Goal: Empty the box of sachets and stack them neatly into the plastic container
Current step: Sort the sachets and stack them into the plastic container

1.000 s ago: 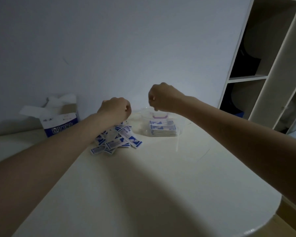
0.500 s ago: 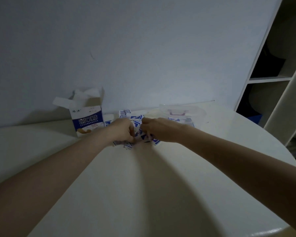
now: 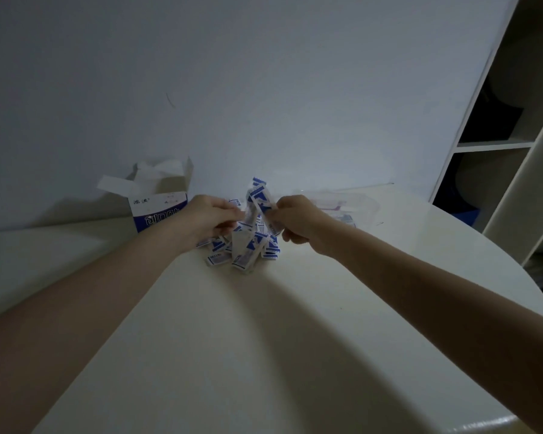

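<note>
A heap of several white-and-blue sachets (image 3: 243,250) lies on the round cream table (image 3: 264,355). My right hand (image 3: 298,222) is shut on a few sachets (image 3: 259,195) that stick up above the heap. My left hand (image 3: 212,219) is at the heap's left side, fingers curled on sachets there. The opened blue-and-white sachet box (image 3: 159,208) stands behind my left hand by the wall. The clear plastic container (image 3: 362,203) sits to the right behind my right hand, with some sachets stacked inside.
A white wall runs close behind the table. An open shelving unit (image 3: 499,145) stands at the right with dark items in its compartments. The table's curved edge (image 3: 483,424) falls away at the lower right.
My right hand came from over the container back to the heap and has now lifted a few sachets. My left hand stayed on the heap. The view shifted right.
</note>
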Action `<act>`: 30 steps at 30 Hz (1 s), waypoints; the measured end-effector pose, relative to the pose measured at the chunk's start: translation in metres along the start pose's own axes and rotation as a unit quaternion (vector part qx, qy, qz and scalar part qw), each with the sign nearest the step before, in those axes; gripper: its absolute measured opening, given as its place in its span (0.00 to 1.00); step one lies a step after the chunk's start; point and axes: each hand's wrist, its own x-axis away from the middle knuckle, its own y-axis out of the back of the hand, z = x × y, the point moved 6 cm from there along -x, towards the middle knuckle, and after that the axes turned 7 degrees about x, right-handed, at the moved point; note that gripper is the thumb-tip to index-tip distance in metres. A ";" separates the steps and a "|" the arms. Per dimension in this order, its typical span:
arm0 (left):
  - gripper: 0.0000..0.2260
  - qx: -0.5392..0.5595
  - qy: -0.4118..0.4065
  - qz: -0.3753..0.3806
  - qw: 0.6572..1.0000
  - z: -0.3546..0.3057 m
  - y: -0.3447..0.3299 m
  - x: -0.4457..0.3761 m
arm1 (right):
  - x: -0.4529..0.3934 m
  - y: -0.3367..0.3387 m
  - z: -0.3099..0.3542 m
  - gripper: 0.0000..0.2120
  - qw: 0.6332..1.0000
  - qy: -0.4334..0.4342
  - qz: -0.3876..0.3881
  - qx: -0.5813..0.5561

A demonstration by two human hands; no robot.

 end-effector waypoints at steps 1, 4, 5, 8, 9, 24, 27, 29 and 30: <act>0.01 -0.002 -0.005 0.015 1.000 -0.001 -0.006 0.002 | 0.001 -0.004 -0.001 0.09 0.999 -0.011 0.013 -0.038; 0.02 -0.080 -0.019 0.052 0.995 0.000 -0.021 0.003 | 0.000 -0.004 0.000 0.08 0.997 -0.002 -0.001 -0.071; 0.03 -0.136 -0.025 0.044 0.989 0.001 -0.022 0.002 | 0.001 -0.001 0.000 0.07 0.999 0.011 -0.020 -0.041; 0.08 -0.417 -0.027 0.040 0.908 0.009 -0.025 -0.001 | 0.003 0.013 0.003 0.04 0.989 0.069 -0.084 0.103; 0.08 -0.475 -0.032 0.045 0.878 0.011 -0.029 0.001 | 0.003 0.015 0.002 0.08 0.981 0.085 -0.085 0.152; 0.02 -0.193 0.108 0.028 0.975 0.016 -0.003 0.007 | 0.009 0.006 -0.017 0.10 0.998 0.035 -0.009 0.042; 0.09 -0.282 0.054 0.012 0.958 0.013 0.002 0.006 | 0.007 -0.001 -0.019 0.05 0.997 0.011 -0.017 -0.069; 0.15 -0.310 0.007 -0.025 0.950 0.006 0.006 0.006 | 0.007 -0.008 -0.019 0.03 0.993 -0.014 -0.006 -0.119; 0.15 -0.289 -0.006 -0.038 0.957 0.004 0.006 0.006 | 0.007 -0.012 -0.018 0.04 0.989 -0.025 0.003 -0.145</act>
